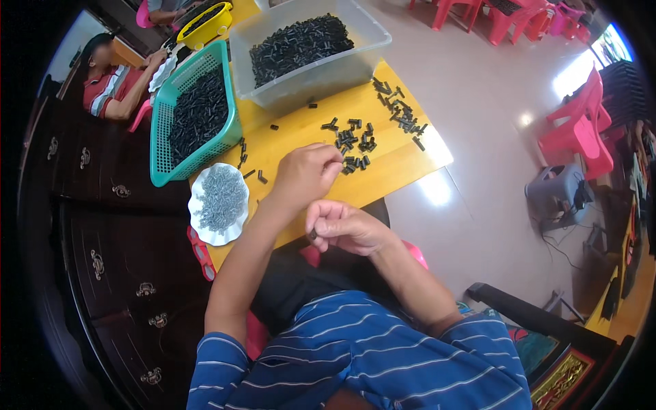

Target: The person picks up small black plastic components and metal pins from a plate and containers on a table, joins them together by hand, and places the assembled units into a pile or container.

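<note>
My right hand (350,229) is in front of the table's near edge, thumb and fingers pinched on a small black tube-like piece (313,234). Just beyond it, my left hand (305,175) is over the yellow table, back of the hand up and fingers curled closed. Its fingertips are turned away, so what they hold, if anything, is hidden. Close to those fingertips lies a loose pile of short black cylinders (347,140). Left of my left forearm, a white wavy-rimmed plate (198,220) holds many small clear or silvery pieces (224,199).
A teal basket (159,164) and a translucent tub (301,99), both full of black pieces, stand farther back. More black cylinders (400,109) lie near the table's right edge. Another person (119,85) sits at the far left. Dark drawers (116,266) flank the left; red chairs (581,123) stand right.
</note>
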Available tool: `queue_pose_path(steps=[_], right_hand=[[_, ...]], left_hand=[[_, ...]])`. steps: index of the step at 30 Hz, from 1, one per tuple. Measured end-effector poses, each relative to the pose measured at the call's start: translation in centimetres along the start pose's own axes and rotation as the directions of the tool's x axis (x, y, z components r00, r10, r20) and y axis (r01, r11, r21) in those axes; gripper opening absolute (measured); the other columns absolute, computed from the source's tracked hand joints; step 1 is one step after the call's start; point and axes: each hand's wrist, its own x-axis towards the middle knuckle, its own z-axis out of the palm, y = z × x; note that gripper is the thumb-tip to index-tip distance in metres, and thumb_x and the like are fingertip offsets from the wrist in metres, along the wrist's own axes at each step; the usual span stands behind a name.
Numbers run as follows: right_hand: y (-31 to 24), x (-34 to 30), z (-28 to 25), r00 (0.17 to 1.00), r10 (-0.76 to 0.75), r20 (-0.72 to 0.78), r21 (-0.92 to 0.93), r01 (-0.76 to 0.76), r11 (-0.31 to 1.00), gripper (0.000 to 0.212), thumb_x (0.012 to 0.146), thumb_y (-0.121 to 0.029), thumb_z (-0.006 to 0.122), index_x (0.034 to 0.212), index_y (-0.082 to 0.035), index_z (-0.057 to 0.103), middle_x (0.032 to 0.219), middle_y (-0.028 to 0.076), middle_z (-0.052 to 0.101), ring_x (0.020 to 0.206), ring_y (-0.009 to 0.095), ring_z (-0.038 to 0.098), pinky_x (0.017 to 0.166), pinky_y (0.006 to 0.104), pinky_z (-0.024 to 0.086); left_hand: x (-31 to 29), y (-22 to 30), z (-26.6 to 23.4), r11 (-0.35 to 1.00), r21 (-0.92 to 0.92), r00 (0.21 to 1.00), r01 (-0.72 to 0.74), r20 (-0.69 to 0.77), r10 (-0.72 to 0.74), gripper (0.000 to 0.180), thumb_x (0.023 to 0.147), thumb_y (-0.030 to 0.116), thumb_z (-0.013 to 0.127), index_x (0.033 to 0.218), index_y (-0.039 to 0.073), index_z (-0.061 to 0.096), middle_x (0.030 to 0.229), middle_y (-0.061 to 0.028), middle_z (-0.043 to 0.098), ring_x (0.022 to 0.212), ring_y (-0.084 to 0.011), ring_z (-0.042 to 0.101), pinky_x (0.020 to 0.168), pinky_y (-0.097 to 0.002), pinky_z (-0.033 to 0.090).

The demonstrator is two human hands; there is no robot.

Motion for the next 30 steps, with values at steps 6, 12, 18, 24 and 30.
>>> queue_pose_path(steps=[6,12,18,24,30], right_hand=[[-1.0,-0.5,0.0,1.000,-0.018,-0.001,-0.019,0.018,1.000,0.017,0.097,-0.021,0.071,0.105,-0.007,0.064,0.086,0.000,0.067,0.075,0.007,0.065,0.069,0.0204,0.052],[-0.5,0.1,0.1,1.000,0.022,0.007,0.008,-0.022,1.000,0.017,0.098,-0.021,0.071,0.107,-0.008,0.065,0.086,-0.002,0.066,0.079,0.006,0.066,0.068,0.0197,0.053],[-0.3,-0.1,0.1,1.000,-0.009,0.023,-0.001,0.009,1.000,0.017,0.099,-0.024,0.069,0.105,-0.009,0.064,0.084,-0.002,0.063,0.074,0.005,0.061,0.067,0.0194,0.050],[0.0,0.2,-0.6,1.000,-0.009,0.015,-0.016,0.009,1.000,0.017,0.099,-0.024,0.069,0.105,-0.009,0.063,0.083,-0.003,0.062,0.073,0.005,0.061,0.066,0.0178,0.050],[-0.1,0.3,-0.3,1.000,-0.003,0.012,-0.027,0.003,1.000,0.017,0.099,-0.023,0.069,0.106,-0.010,0.062,0.083,-0.003,0.060,0.073,0.005,0.059,0.066,0.0177,0.050]], left_hand=[[3.0,-0.1,3.4,0.979,0.187,0.990,-0.086,0.122,0.064,0.010,0.086,0.018,0.069,0.089,0.009,0.072,0.086,-0.0098,0.070,0.080,-0.0336,0.069,0.070,-0.0464,0.055],[3.5,-0.9,3.6,0.941,0.294,0.972,-0.169,0.207,0.109,0.012,0.087,0.021,0.067,0.086,0.011,0.072,0.085,-0.0112,0.068,0.080,-0.0339,0.068,0.070,-0.0481,0.054],[4.2,-0.7,3.9,0.926,0.311,0.960,-0.216,0.240,0.144,0.009,0.084,0.019,0.070,0.082,0.012,0.074,0.081,-0.0101,0.068,0.078,-0.0326,0.068,0.069,-0.0462,0.054],[4.8,-0.6,4.2,0.894,0.348,0.945,-0.281,0.262,0.195,0.008,0.082,0.019,0.071,0.081,0.011,0.074,0.081,-0.0095,0.068,0.077,-0.0314,0.069,0.068,-0.0456,0.055],[4.4,-1.3,4.7,0.881,0.391,0.944,-0.266,0.291,0.155,0.008,0.083,0.020,0.070,0.081,0.013,0.074,0.080,-0.0080,0.068,0.077,-0.0307,0.069,0.068,-0.0452,0.056]])
